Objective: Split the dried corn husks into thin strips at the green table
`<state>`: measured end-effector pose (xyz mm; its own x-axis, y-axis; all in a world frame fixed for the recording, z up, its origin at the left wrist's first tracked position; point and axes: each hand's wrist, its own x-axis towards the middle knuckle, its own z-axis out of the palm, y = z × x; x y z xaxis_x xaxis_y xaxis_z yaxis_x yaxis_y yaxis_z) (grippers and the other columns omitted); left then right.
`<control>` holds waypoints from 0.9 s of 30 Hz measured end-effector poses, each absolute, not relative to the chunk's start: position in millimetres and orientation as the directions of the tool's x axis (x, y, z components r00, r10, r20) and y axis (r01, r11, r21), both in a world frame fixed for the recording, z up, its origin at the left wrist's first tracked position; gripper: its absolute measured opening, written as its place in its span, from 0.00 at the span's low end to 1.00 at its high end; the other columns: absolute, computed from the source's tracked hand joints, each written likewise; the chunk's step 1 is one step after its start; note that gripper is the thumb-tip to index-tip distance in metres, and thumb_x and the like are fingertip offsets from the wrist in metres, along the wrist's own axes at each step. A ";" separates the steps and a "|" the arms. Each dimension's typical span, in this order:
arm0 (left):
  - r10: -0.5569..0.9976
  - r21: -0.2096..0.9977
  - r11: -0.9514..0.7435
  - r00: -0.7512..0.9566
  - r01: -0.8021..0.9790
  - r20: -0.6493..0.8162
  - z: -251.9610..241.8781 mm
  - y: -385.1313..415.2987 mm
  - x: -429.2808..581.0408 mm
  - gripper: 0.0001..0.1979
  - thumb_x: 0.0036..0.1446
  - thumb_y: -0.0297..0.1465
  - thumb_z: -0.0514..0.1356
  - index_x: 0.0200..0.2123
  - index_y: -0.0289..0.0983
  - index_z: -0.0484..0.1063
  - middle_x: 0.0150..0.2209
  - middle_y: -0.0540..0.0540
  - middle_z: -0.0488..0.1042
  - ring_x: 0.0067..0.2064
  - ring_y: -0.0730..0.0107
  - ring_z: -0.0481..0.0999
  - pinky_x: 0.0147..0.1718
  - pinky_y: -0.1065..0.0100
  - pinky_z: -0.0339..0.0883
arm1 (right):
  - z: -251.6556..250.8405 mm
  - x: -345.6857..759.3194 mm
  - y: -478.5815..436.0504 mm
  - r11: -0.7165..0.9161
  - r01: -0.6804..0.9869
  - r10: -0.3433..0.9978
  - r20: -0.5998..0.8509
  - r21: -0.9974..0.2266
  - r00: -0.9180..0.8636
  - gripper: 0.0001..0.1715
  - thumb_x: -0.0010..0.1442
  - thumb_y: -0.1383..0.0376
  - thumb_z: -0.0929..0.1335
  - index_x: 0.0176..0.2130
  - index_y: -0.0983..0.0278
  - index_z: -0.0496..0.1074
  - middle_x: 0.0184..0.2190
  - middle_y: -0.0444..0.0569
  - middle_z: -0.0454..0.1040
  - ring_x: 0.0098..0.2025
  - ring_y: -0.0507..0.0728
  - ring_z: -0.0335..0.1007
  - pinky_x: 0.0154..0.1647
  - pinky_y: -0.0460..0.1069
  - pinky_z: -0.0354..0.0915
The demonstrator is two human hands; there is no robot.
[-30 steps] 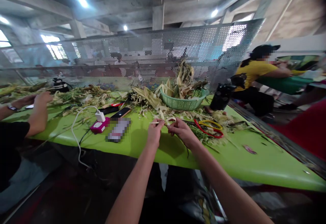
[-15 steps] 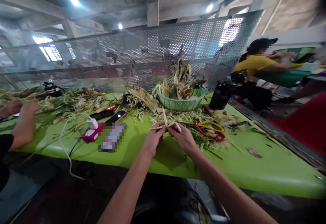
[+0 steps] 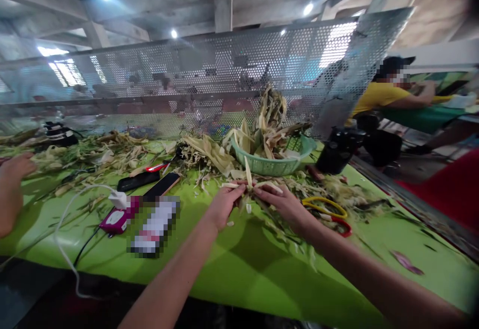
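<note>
Pale corn husk strips (image 3: 248, 173) meet between my hands, one pointing up and others reaching out to both sides. My left hand (image 3: 220, 205) pinches them from the left with thumb and fingers. From the right, my right hand (image 3: 281, 202) is closed on the same strips, its fingertips near the left ones. Just beyond stands a green plastic basket (image 3: 266, 167) filled with dried corn husks (image 3: 262, 137). Scissors (image 3: 329, 208) with yellow and red handles lie beside my right forearm, partly hidden by it.
Left on the green table (image 3: 224, 279) are a phone (image 3: 155, 227), a dark phone (image 3: 161, 186), and a purple power adapter (image 3: 119, 219) with a white charger. A co-worker's hand (image 3: 17, 167) is at far left. A black bottle (image 3: 337, 152) stands right; a perforated metal screen (image 3: 209, 75) rises behind.
My view has shifted, so the table sits larger and nearer. The husk strips now spread wider between my hands, and small pale bits show below them. Less of the co-worker's arms is visible.
</note>
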<state>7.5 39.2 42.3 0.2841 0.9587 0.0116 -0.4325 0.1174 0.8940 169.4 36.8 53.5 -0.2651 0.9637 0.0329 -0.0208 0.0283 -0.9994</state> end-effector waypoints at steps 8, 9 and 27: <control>0.952 0.961 0.056 0.305 -0.272 0.030 46.1 73.2 9.5 0.13 0.51 0.40 0.63 0.35 0.36 0.72 0.33 0.48 0.74 0.39 0.68 0.72 0.45 0.67 0.62 | 59.7 180.4 87.7 0.149 0.189 0.972 0.109 -0.970 -0.210 0.22 0.49 0.48 0.72 0.26 0.64 0.70 0.19 0.39 0.62 0.24 0.50 0.55 0.26 0.47 0.52; 0.949 0.967 0.021 0.310 -0.255 0.061 44.6 75.4 9.2 0.13 0.52 0.39 0.63 0.37 0.37 0.71 0.34 0.48 0.74 0.41 0.68 0.72 0.46 0.67 0.62 | 58.1 180.5 91.8 0.151 0.204 0.972 0.107 -0.967 -0.210 0.22 0.49 0.48 0.72 0.26 0.64 0.69 0.19 0.39 0.61 0.23 0.50 0.54 0.25 0.46 0.50; 0.943 0.949 0.194 0.314 -0.248 -0.111 19.9 72.6 2.9 0.14 0.46 0.34 0.68 0.36 0.36 0.72 0.33 0.50 0.73 0.38 0.71 0.70 0.44 0.67 0.61 | 40.1 184.8 99.1 0.158 0.173 0.935 0.091 -0.972 -0.344 0.17 0.53 0.52 0.71 0.30 0.64 0.73 0.26 0.45 0.70 0.31 0.54 0.64 0.33 0.48 0.59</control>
